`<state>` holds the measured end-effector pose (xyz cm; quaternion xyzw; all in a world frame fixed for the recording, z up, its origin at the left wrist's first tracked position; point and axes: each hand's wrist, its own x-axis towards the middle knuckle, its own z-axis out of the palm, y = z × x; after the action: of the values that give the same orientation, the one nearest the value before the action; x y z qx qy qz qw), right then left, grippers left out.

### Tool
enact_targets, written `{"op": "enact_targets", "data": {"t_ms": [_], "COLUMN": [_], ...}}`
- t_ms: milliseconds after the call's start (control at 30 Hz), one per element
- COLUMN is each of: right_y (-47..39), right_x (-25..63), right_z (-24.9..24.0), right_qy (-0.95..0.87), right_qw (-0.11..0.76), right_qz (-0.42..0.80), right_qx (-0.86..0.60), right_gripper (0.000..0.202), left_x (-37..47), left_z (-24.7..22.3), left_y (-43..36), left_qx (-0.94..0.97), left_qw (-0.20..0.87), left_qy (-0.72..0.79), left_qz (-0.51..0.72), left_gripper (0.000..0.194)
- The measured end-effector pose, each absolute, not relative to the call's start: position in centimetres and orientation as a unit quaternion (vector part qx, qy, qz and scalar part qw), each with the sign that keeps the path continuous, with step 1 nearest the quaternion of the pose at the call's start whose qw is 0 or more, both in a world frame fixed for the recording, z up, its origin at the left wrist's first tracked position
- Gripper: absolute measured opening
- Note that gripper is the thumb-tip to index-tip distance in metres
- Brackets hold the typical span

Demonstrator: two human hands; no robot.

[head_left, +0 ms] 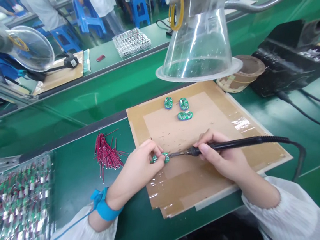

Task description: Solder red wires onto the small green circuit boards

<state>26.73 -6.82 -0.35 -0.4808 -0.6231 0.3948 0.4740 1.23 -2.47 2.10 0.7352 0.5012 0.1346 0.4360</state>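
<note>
My left hand (144, 163), with a blue strap at the wrist, pinches a small green circuit board (165, 157) over the left part of a brown work mat (192, 191). In my right hand (223, 156) is a black soldering iron (242, 142), its metal tip touching or nearly touching that board's right edge. Whether a wire is at the tip is too small to tell. Farther back on the mat lie three more green boards (168, 102), (184, 103), (185, 116). A pile of red wires (108, 152) rests left of the mat.
A clear fume hood (200, 50) hangs over the mat's back edge. Behind it stand a brown pot (243, 72) and a black holder (291, 66). Finished-looking wired parts (23, 196) fill the lower left. People in white coats are beyond the green divider (97, 100).
</note>
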Motion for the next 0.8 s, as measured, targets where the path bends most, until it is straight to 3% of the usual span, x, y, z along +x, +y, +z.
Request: {"op": "enact_targets", "data": {"t_ms": [567,800], "right_y": [-6.5,-6.7], "right_x": [26.8,27.2], "right_z": [-0.2,-1.1], "right_qy": [-0.642,-0.564], "right_qw": [0.465,0.527], "right_qz": [0.392,0.416], "right_qx": [-0.467,-0.481], "right_gripper": [0.016,0.018], "left_x": [1.2,1.2], "left_z": [2.2,2.2], "left_y": [-2.4,-2.5], "left_qx": [0.736,0.739], "left_qw": [0.443,0.443], "left_qy": [0.495,0.49], "left_qz": [0.128,0.136], "left_gripper": [0.013,0.012]}}
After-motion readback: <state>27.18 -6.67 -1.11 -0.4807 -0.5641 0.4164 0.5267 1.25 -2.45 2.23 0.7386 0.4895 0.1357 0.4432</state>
